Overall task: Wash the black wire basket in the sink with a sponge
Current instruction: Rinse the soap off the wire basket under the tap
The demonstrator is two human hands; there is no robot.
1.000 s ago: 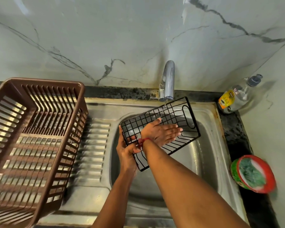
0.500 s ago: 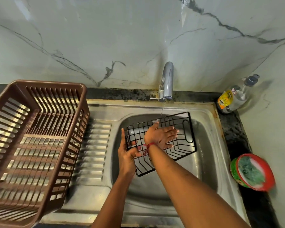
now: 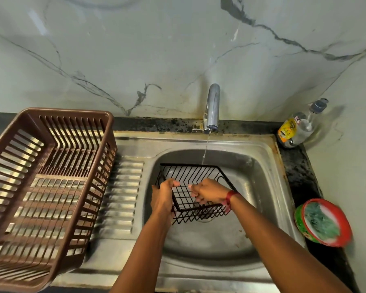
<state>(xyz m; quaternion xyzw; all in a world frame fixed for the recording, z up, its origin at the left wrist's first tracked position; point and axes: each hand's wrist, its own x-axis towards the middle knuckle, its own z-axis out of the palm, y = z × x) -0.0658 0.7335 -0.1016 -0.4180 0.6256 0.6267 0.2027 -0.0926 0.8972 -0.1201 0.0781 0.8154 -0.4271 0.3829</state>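
A black wire basket (image 3: 191, 172) hangs tilted in the sink (image 3: 262, 143) basin, its far rim under the tap's (image 3: 213, 106) thin stream. The left hand (image 3: 164, 196) clasps its left rim and the right hand (image 3: 210, 190) curls round its near wires. A brown crate (image 3: 47, 176) covers the drainboard's left end.

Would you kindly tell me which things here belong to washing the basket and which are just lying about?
Job in hand: black wire basket, gripped by left hand and right hand; sink; running tap; green scrub pad, likely the sponge, unused in its tub.
Lying about: brown plastic crate left of the sink; clear bottle in the corner.
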